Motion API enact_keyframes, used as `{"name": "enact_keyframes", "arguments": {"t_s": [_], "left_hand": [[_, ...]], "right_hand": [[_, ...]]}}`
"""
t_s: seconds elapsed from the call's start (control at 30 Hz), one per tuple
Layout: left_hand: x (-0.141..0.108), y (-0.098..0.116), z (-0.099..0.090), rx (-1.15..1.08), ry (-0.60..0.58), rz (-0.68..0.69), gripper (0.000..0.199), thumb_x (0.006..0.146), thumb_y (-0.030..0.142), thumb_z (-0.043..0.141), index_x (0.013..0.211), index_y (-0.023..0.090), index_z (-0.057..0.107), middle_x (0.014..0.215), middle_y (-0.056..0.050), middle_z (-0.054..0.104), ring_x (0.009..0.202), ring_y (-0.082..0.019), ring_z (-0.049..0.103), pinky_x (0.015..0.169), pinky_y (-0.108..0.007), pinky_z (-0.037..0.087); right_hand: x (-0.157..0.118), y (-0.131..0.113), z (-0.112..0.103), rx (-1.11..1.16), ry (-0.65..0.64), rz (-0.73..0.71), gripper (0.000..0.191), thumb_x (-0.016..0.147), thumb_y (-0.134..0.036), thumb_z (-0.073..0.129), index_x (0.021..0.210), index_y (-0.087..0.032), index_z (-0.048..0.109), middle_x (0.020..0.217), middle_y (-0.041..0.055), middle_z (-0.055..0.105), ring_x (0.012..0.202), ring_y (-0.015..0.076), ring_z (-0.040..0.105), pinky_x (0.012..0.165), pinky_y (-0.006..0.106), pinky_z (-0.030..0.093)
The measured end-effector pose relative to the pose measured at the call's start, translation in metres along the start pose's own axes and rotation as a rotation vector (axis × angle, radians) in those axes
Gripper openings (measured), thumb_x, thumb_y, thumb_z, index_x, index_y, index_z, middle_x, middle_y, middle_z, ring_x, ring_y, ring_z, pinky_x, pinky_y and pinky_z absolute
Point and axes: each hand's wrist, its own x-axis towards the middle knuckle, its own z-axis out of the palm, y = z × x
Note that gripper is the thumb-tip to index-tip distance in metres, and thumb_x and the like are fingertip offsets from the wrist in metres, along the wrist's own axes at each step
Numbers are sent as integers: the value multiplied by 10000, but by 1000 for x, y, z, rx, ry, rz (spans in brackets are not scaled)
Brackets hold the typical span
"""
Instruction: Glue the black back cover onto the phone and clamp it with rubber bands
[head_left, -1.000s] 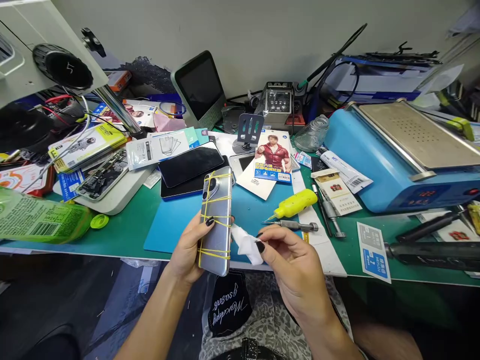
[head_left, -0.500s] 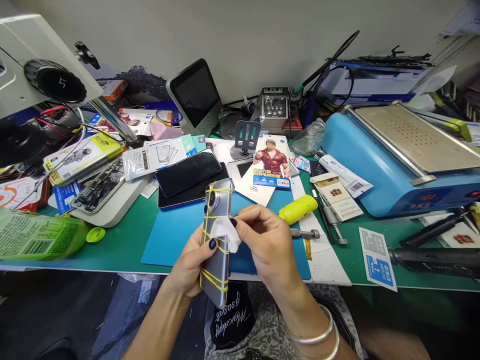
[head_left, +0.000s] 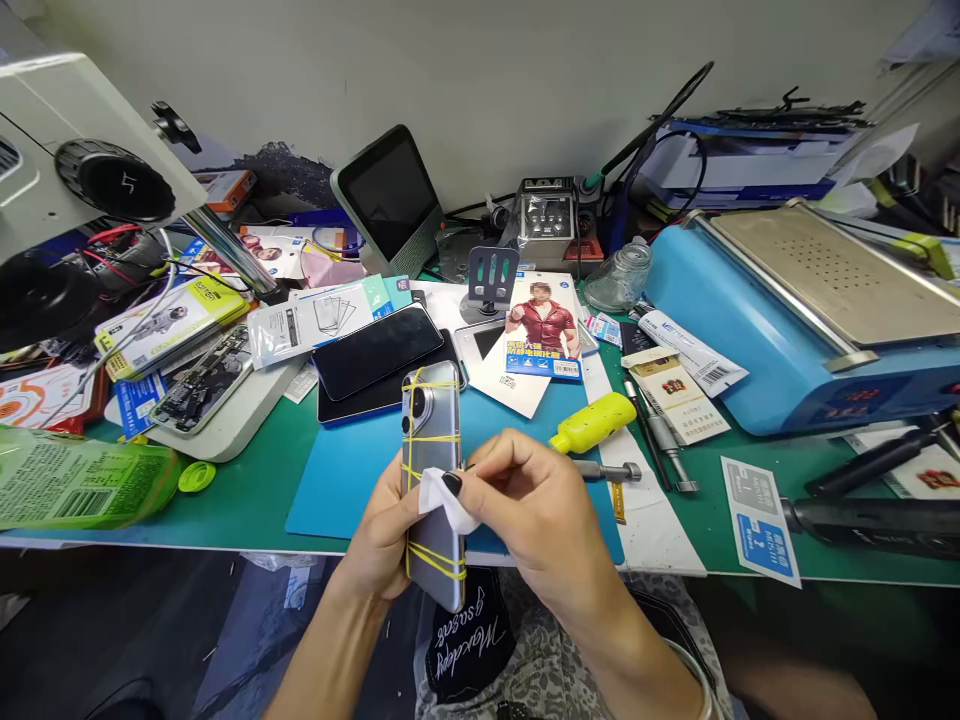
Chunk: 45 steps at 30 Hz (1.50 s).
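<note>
My left hand (head_left: 384, 535) is wrapped round a silver smartphone (head_left: 433, 400), its back and camera lenses facing me. Yellow rubber bands (head_left: 435, 560) cross the phone in several places. A white wipe (head_left: 442, 502), folded and crumpled, lies against the phone's back and side edge. My right hand (head_left: 525, 500) pinches the wipe between thumb and fingers; the left thumb's tip is hidden under its edge. The phone is held tilted above the front edge of a blue mat (head_left: 330, 490).
Behind the mat lie two dark phones (head_left: 379, 350) and a screen-protector packet (head_left: 544, 325). A yellow bottle (head_left: 596, 422), screwdrivers (head_left: 666, 440) and a blue heating machine (head_left: 697, 310) stand to the right. A microscope (head_left: 112, 150), an opened phone (head_left: 202, 385) and a green pouch (head_left: 82, 480) are on the left.
My right hand has drawn the wipe down along the phone, away from the camera end. The left thumb now has its tip covered by the wipe. The phone stays in the left hand.
</note>
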Motion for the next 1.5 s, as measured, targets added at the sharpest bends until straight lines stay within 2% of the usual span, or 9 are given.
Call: {"name": "enact_keyframes", "arguments": {"t_s": [0.3,0.4,0.63,0.87,1.03,1.13,1.23,1.37,1.5], "left_hand": [[-8,-6,7,103,22,65,477,615,348,849,1012,211,624,765,-4,677,596,-133,610,574,-219,518],[-9,-7,7,104,29,73,442,600,331,858,961,218,630,676,27,637,557,-115,587,552,-205,513],[-5,-5,1,143,39,88,425,606,365,855,918,204,616,696,15,654,558,-136,609,546,-232,525],[-5,-5,1,107,26,94,396,616,343,857,896,204,614,650,42,613,516,-89,555,504,-179,467],[-5,-3,4,86,39,82,383,616,347,856,883,204,620,652,33,622,545,-97,569,481,-160,446],[-5,-3,5,67,22,63,382,619,344,854,877,205,609,650,36,618,511,-87,553,477,-165,464],[-5,-4,2,49,-15,40,381,638,352,839,893,213,593,641,40,610,453,-82,531,453,-184,488],[-4,-7,-2,32,-92,42,347,676,372,805,904,221,593,591,47,588,405,-89,525,352,-163,437],[-3,-7,-1,38,-65,89,372,661,347,827,945,200,637,663,25,634,494,-71,576,458,-130,487]], "right_hand": [[12,-4,-4,29,106,-95,212,627,-218,793,601,-177,586,567,-48,565,515,71,484,484,198,382],[15,-5,-2,29,130,-133,228,631,-227,796,601,-181,575,560,-51,555,503,67,466,467,196,367],[-9,12,-8,147,43,94,360,584,-292,863,603,-179,522,584,-49,572,508,75,502,491,203,396],[-8,16,-8,147,60,101,375,531,-267,897,577,-160,541,556,-50,561,517,61,472,490,179,369],[-14,22,-6,193,63,152,345,541,-288,898,615,-161,585,472,-63,522,410,37,378,366,153,274],[-18,22,-14,298,17,174,310,546,-252,899,679,-172,631,516,-47,590,388,59,469,347,155,371],[-20,16,-26,326,44,46,237,586,-187,882,731,-183,694,652,-26,669,526,70,591,489,149,514],[-17,9,-31,259,66,-103,142,680,-170,831,781,-211,740,743,-24,705,661,54,631,629,109,527],[-9,10,-16,255,31,-43,151,635,-185,857,715,-189,728,694,-30,695,625,50,611,603,113,503]]}}
